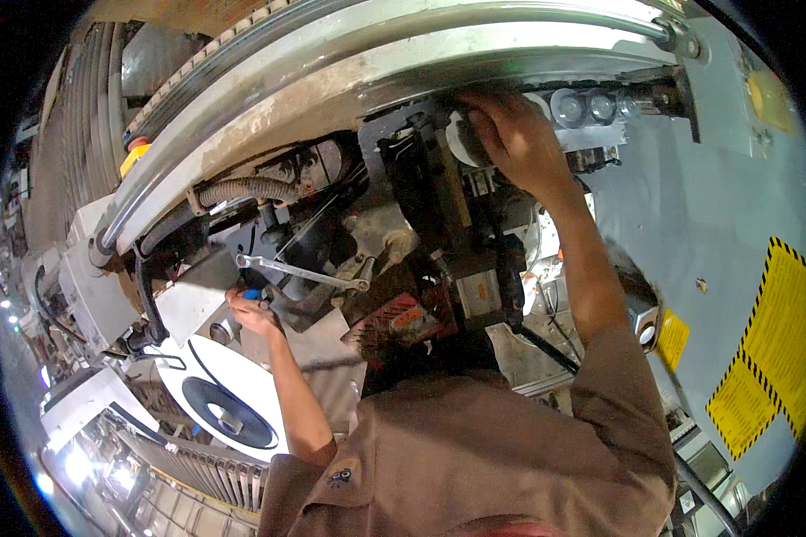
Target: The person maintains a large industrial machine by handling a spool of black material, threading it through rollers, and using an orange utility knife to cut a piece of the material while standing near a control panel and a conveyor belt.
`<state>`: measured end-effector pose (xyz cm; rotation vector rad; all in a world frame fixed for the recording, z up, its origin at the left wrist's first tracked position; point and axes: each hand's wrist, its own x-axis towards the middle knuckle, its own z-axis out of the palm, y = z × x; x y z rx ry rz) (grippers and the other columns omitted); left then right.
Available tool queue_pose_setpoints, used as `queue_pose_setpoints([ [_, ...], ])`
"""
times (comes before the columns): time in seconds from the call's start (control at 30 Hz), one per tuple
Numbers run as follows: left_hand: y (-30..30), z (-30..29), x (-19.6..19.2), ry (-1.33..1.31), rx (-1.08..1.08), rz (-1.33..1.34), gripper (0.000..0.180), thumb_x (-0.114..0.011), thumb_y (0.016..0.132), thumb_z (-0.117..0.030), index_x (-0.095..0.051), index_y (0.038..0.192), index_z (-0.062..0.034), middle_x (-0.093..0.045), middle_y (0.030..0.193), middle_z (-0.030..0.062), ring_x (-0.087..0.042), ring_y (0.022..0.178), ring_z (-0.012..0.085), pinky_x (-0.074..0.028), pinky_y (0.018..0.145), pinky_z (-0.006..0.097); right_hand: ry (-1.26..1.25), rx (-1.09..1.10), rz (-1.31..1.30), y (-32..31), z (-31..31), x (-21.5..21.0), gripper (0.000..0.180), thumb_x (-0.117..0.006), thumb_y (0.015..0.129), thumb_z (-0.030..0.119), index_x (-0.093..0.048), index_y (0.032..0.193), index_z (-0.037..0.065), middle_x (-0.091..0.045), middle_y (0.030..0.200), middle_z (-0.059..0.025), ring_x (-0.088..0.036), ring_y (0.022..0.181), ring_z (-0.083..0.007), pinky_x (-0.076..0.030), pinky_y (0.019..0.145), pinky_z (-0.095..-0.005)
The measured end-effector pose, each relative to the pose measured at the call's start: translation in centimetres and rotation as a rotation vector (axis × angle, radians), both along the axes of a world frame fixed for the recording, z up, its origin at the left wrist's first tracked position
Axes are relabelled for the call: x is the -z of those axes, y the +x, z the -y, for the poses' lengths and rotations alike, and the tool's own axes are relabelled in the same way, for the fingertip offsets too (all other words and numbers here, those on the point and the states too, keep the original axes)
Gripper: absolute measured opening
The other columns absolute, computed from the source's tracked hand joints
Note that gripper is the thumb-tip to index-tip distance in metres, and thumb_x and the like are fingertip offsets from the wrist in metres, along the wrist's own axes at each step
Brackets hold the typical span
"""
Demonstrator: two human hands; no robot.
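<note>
My left hand (pixel 254 315) is closed around a small blue item (pixel 252 294), mostly hidden by the fingers; its kind is not clear. Just above that hand a silver combination wrench (pixel 303 271) runs across the dark machine parts, apart from my fingers as far as I can see. Up at the machine's long rail, my right hand (pixel 510 143) reaches in beside a white round part (pixel 463 141). Its fingertips disappear into shadow, so any grip there is hidden. Clear round cups (pixel 582 107) sit in a row to the right of that hand.
A long pale rail (pixel 349 85) arches over the work area. Near my left forearm stands a white panel with a black disc (pixel 228 412). A ribbed hose (pixel 246 190) and cables hang at the left. Yellow labels (pixel 770 349) mark the grey panel at right.
</note>
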<state>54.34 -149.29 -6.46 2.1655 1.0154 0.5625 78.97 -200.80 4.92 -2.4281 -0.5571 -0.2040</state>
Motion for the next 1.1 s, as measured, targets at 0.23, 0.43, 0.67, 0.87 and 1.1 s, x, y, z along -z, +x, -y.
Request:
queue_pose_setpoints([
  [0.23, 0.3, 0.6, -1.1, 0.049, 0.037, -0.111, 0.057, -0.029, 0.107, -0.05, -0.059, 0.112, -0.002, -0.06, 0.092, 0.0083, -0.051, 0.077, 0.0197, -0.045, 0.068, 0.035, -0.182, -0.071, -0.147, 1.6, -1.0, 2.0, 0.028, -0.052, 0.107, 0.027, -0.067, 0.122, 0.01, -0.069, 0.111, -0.0224, -0.068, 0.095, -0.0433, -0.057, 0.082, -0.0527],
  [0.43, -0.4, -0.9, 0.0, 0.021, 0.05, -0.082, 0.057, -0.027, 0.108, -0.045, -0.059, 0.112, 0.0014, -0.062, 0.094, 0.0132, -0.054, 0.082, 0.0267, -0.047, 0.079, 0.039, -0.263, -0.079, -0.327, 2.2, -1.0, 2.0, 0.033, -0.05, 0.107, 0.033, -0.068, 0.12, 0.008, -0.071, 0.108, -0.0238, -0.068, 0.098, -0.0454, -0.055, 0.083, -0.0555],
  [0.67, -0.8, -1.3, 0.0, 0.072, 0.097, -0.131, 0.057, -0.026, 0.108, -0.044, -0.059, 0.115, 0.0023, -0.064, 0.102, 0.0195, -0.057, 0.089, 0.0343, -0.048, 0.086, 0.045, -0.49, -0.033, -0.458, 2.3, -0.9, 0.3, 0.034, -0.053, 0.105, 0.032, -0.067, 0.126, 0.01, -0.071, 0.115, -0.0225, -0.068, 0.103, -0.0437, -0.056, 0.085, -0.0538],
  [0.87, -1.0, -2.0, 0.4, 0.041, 0.099, -0.171, 0.057, -0.027, 0.108, -0.045, -0.059, 0.112, 0.0016, -0.063, 0.1, 0.0164, -0.056, 0.09, 0.0298, -0.046, 0.088, 0.043, -0.079, 0.163, -0.044, -2.7, 0.4, -3.1, 0.02, -0.067, 0.094, 0.014, -0.072, 0.113, 0.009, -0.072, 0.109, -0.0152, -0.069, 0.1, -0.0377, -0.055, 0.09, -0.0482],
  [1.1, -0.7, -2.4, 1.3, 0.047, 0.037, -0.151, 0.056, -0.026, 0.103, -0.036, -0.063, 0.112, 0.005, -0.065, 0.11, 0.0267, -0.057, 0.098, 0.0422, -0.043, 0.094, 0.049, 0.216, 0.569, -0.116, -14.2, 5.6, -1.2, 0.015, -0.064, 0.098, 0.009, -0.073, 0.11, 0.007, -0.075, 0.101, -0.011, -0.072, 0.092, -0.0228, -0.057, 0.077, -0.0359],
])
